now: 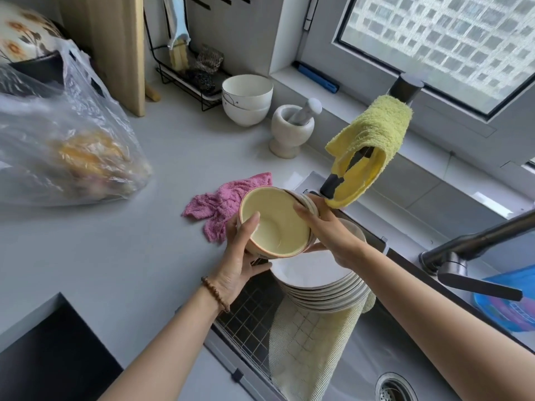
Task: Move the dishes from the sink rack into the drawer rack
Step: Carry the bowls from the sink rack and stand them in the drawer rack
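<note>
A stack of cream bowls (275, 224) with a thin red rim is tilted on its side above the sink rack (252, 319), open mouth facing me. My left hand (240, 256) holds it from below, thumb on the near rim. My right hand (327, 230) grips the stack's right side. Just under the bowls, a pile of several white plates (318, 282) rests on the wire rack, on a pale mesh mat (312, 345). Another bowl (354, 230) shows partly behind my right wrist. The drawer rack is out of sight.
A pink cloth (225, 204) lies on the grey counter (130, 256) left of the bowls. A yellow cloth (370, 151) hangs over a dark faucet. Two nested white bowls (246, 99), a mortar with pestle (291, 125) and a plastic bag (66, 146) stand behind. Sink drain (396, 386) lower right.
</note>
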A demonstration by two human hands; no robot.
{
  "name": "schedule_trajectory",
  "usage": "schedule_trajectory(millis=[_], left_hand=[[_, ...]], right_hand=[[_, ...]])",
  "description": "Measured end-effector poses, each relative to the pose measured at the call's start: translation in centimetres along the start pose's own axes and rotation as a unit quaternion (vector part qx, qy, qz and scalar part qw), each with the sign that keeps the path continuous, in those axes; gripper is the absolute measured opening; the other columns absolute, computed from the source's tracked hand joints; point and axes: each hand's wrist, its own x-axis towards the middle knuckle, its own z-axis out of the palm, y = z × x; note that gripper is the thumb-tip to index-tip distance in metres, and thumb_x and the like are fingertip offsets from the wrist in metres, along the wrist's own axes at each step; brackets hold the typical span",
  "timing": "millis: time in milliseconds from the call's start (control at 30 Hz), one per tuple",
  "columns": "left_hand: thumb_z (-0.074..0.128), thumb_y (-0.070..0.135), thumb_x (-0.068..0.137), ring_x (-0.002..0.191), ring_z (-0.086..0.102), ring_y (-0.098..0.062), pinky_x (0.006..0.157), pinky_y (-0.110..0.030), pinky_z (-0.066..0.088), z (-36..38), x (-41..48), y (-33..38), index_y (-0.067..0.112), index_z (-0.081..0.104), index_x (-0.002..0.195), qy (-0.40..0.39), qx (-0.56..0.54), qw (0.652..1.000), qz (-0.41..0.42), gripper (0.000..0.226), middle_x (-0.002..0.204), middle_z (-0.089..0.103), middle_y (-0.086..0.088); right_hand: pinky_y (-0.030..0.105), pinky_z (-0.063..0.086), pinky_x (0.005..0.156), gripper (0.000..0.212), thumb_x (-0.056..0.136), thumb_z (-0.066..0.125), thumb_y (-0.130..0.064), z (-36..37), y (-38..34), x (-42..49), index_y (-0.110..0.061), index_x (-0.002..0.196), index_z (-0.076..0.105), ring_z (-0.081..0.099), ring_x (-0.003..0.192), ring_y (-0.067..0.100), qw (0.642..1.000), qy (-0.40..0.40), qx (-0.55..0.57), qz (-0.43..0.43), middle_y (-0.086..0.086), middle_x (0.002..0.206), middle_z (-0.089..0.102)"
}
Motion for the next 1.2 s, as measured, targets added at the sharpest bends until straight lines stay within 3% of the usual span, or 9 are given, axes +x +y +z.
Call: schedule_trajectory(millis=[133,233,367,500,700,767,900,1000,1200], left_hand=[[0.081,0.062,0.042,0.121,0.052,-0.034,0.071,-0.037,0.055,-0.8,-1.8,1.1,0.022,0.042,0.134,-0.008,-0.025,0.999,0.019,0.108,0.135,0.049,-0.018],[0.078,0.057,0.051,0.117,0.056,-0.034,0.074,-0.039,0.055,-1.4,-3.6,2.5,0.022,0.041,0.134,-0.018,-0.023,0.999,0.033,0.097,0.135,0.049,-0.018],[0.067,0.054,0.059,0.116,0.056,-0.033,0.081,-0.047,0.055,-3.1,-7.1,5.4,0.028,0.044,0.131,-0.007,-0.009,0.998,0.056,0.08,0.133,0.051,-0.015],[0.062,0.058,0.061,0.118,0.055,-0.028,0.082,-0.044,0.054,-6.4,-12.1,9.0,0.03,0.045,0.133,0.003,0.026,0.996,0.082,0.079,0.133,0.053,-0.011],[0.063,0.058,0.064,0.114,0.06,-0.024,0.08,-0.043,0.055,-12.9,-22.3,12.9,0.031,0.048,0.13,0.043,0.025,0.991,0.122,0.072,0.131,0.055,-0.008],[0.064,0.058,0.063,0.111,0.061,-0.024,0.078,-0.042,0.055,-15.0,-26.0,13.7,0.031,0.048,0.129,0.069,0.014,0.988,0.136,0.073,0.13,0.056,-0.007],[0.064,0.058,0.058,0.112,0.059,-0.023,0.074,-0.041,0.056,-18.3,-34.2,14.3,0.033,0.049,0.128,0.146,-0.004,0.972,0.187,0.076,0.13,0.054,-0.006],[0.062,0.06,0.057,0.115,0.056,-0.024,0.077,-0.043,0.056,-20.4,-40.9,13.6,0.032,0.047,0.129,0.215,-0.013,0.949,0.231,0.079,0.131,0.053,-0.006],[0.065,0.057,0.059,0.118,0.056,-0.024,0.086,-0.054,0.052,-25.0,-55.0,10.3,0.03,0.047,0.131,0.321,-0.064,0.901,0.285,0.08,0.135,0.052,-0.003]], right_hand=[[0.036,0.061,0.068,0.05,0.089,0.059,-0.044,1.5,-1.4,-1.5,-0.032,0.133,0.035,0.057,0.096,0.011,1.0,-0.001,0.006,-0.019,-0.006,0.114,0.049],[0.039,0.061,0.071,0.05,0.089,0.063,-0.037,2.9,-2.7,-2.9,-0.033,0.13,0.035,0.056,0.094,0.009,0.999,0.001,0.008,-0.038,-0.01,0.111,0.049],[0.03,0.059,0.06,0.055,0.086,0.066,-0.033,5.9,-5.8,-5.6,-0.032,0.131,0.036,0.062,0.093,0.013,0.997,-0.009,0.024,-0.07,-0.006,0.111,0.052],[0.044,0.06,0.075,0.058,0.082,0.069,-0.038,10.6,-9.1,-9.1,-0.034,0.13,0.038,0.063,0.096,0.012,0.995,-0.019,0.028,-0.091,-0.009,0.11,0.054],[0.046,0.06,0.075,0.061,0.082,0.07,-0.036,20.4,-12.9,-14.8,-0.033,0.132,0.035,0.063,0.099,0.017,0.992,-0.066,0.02,-0.11,-0.005,0.116,0.054],[0.047,0.059,0.076,0.06,0.082,0.07,-0.035,23.7,-13.9,-16.7,-0.033,0.13,0.036,0.063,0.1,0.018,0.988,-0.093,0.016,-0.121,-0.005,0.114,0.055],[0.037,0.061,0.064,0.056,0.083,0.07,-0.029,30.1,-15.9,-21.3,-0.034,0.13,0.038,0.061,0.096,0.008,0.974,-0.16,0.026,-0.159,-0.012,0.112,0.055],[0.044,0.059,0.077,0.055,0.082,0.071,-0.035,34.9,-16.9,-25.3,-0.034,0.128,0.04,0.06,0.097,0.008,0.958,-0.218,-0.012,-0.184,-0.014,0.109,0.056],[0.046,0.058,0.081,0.066,0.068,0.075,-0.05,45.1,-16.3,-34.7,-0.038,0.123,0.04,0.06,0.104,0.013,0.914,-0.357,-0.047,-0.19,-0.012,0.113,0.057]])
